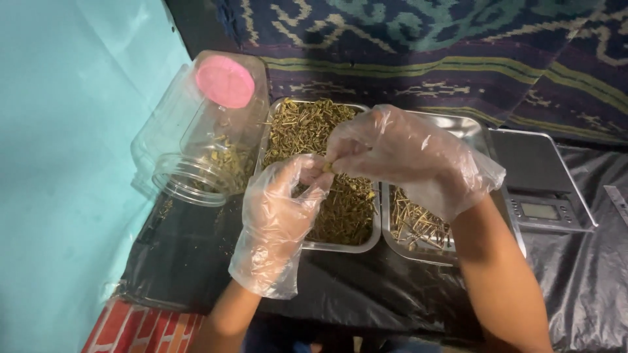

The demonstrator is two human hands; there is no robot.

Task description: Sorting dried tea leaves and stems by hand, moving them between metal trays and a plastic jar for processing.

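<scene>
Both hands wear loose clear plastic gloves. My left hand point(278, 216) and my right hand point(405, 153) meet above the left metal tray point(340, 247), fingertips pinching a small dried plant piece point(326, 167) between them. That tray is heaped with dried greenish-brown stems and bits point(301, 124). The right metal tray point(471, 127) holds a thinner layer of separated stems point(415, 222), partly hidden under my right hand.
A clear plastic jar point(203, 150) lies on its side left of the trays, some plant bits inside, with a pink lid point(224, 80) behind it. A digital scale point(540, 183) sits right of the trays. Black plastic sheet point(589, 274) covers the surface; patterned cloth point(425, 46) behind.
</scene>
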